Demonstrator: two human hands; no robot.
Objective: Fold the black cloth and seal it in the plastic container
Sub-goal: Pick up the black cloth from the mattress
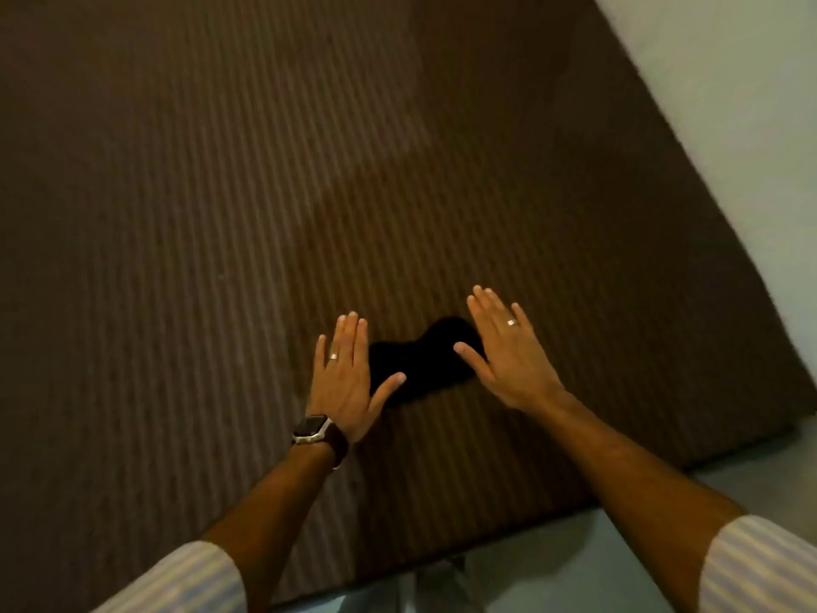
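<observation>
Flanking the cloth (420, 367), left hand (345, 387) at 9 o'clock, right hand (508, 356) at 3, both flat and spread, holding nothing; folding looks unstarted, so next pinch an edge.

Flat left hand (342, 382) and right hand (504, 351) flanking black cloth (420, 365) on striped brown surface (221, 214)

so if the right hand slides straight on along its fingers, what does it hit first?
Nothing, it seems: the right hand points up-left past the black cloth, over bare striped surface. Height unclear.
</observation>
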